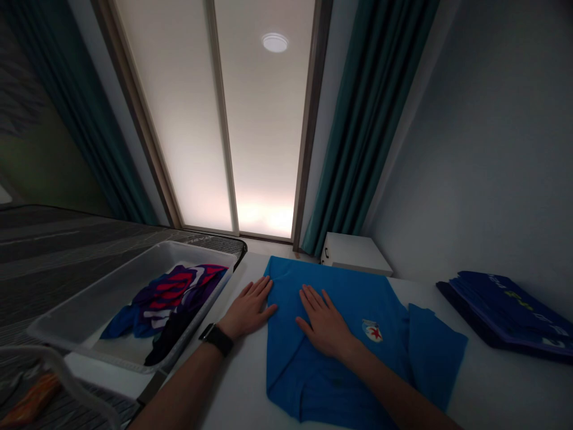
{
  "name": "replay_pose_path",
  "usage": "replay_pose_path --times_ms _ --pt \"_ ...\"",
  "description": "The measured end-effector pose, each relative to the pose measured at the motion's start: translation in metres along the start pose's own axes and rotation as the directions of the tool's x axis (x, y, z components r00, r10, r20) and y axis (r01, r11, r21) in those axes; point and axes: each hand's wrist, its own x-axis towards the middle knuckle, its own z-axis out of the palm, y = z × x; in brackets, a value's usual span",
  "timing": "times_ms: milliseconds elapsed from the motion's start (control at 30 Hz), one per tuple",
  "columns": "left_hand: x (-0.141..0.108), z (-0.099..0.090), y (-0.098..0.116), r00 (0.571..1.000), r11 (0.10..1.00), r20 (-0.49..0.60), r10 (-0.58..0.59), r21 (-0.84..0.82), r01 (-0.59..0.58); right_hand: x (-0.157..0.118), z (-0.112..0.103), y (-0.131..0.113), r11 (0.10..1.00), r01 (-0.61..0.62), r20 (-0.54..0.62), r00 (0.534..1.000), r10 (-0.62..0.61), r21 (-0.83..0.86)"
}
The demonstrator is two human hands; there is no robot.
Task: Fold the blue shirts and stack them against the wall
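Note:
A blue T-shirt (344,286) with a small white and red badge lies on the white table (242,382), its left side turned in to a straight edge and one sleeve spread to the right. My left hand (250,306) lies flat at that left edge, fingertips touching the cloth, fingers stretched out. On top of the shirt rests my right hand (323,319), palm down with the fingers extended. Neither hand grips anything. My right forearm covers part of the shirt's lower half.
At the left stands a translucent plastic bin (89,298) holding crumpled clothes (174,295) in purple, red, blue and black. A stack of folded dark blue garments (505,310) sits on the table's right side. Behind the table are a white cabinet (356,251) and teal curtains (371,119).

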Motion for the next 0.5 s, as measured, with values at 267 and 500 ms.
replay_pose_path --times_ms 267,500 --pt "-0.003 0.001 0.002 1.000 0.999 -0.017 -0.008 0.048 0.009 -0.010 0.007 0.021 0.998 -0.058 0.020 0.998 0.058 0.009" --pt "-0.024 -0.011 0.061 0.990 0.989 0.010 0.144 0.022 -0.144 -0.010 0.005 0.018 0.999 -0.047 -0.009 0.999 0.048 0.023"
